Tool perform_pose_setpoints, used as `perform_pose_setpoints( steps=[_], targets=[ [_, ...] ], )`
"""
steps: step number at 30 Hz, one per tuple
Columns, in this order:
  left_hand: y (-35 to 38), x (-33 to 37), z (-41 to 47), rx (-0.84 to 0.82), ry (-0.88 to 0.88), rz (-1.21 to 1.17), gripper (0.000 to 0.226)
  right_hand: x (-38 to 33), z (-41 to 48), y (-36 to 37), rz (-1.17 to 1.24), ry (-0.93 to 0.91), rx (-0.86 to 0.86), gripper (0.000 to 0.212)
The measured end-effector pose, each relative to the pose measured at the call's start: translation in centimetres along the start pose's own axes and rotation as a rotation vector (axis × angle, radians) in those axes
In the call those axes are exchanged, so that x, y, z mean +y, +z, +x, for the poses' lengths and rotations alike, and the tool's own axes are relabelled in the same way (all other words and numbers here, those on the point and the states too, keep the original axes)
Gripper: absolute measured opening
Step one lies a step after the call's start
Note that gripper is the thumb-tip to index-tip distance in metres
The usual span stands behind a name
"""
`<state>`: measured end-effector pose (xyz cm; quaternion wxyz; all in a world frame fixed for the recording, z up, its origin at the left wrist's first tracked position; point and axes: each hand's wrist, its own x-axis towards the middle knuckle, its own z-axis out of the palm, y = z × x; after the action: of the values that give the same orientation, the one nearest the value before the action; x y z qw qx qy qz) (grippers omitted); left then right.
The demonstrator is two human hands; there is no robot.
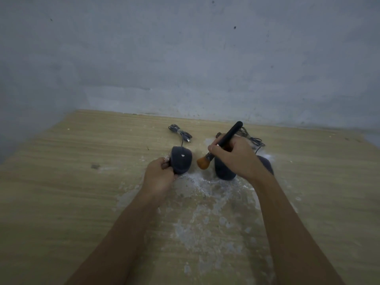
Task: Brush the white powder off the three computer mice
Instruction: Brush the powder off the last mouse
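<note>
My left hand (159, 175) grips the near left side of a dark wired mouse (182, 162) and tilts it up off the wooden table (61, 182). My right hand (234, 157) holds a black-handled brush (223, 142); its orange bristles hang just right of that mouse, close to its side. A second dark mouse (224, 171) sits under my right hand, partly hidden. A third mouse (267, 163) shows only as a dark edge behind my right wrist. White powder (207, 194) is spread over the table in front of the mice.
The mice's bundled cables lie behind them: one cable (180, 133) at the left, another cable (254, 139) at the right. A grey wall (185, 58) rises just behind the table's far edge. Bare wood extends to the left.
</note>
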<state>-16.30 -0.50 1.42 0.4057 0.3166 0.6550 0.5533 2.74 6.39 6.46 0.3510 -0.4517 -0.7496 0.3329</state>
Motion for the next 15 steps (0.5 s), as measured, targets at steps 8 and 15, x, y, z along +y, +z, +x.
perform_pose_setpoints(
  steps=[8,15],
  targets=[
    [-1.8,-0.3,2.0,-0.035,0.07,0.348,0.023,1.3,-1.6,0.6,0.191,0.024,0.137,0.009],
    [-1.8,1.5,4.0,-0.069,0.091,0.4,0.028,1.7,-1.5,0.2,0.257,0.053,0.293,0.008]
  ],
)
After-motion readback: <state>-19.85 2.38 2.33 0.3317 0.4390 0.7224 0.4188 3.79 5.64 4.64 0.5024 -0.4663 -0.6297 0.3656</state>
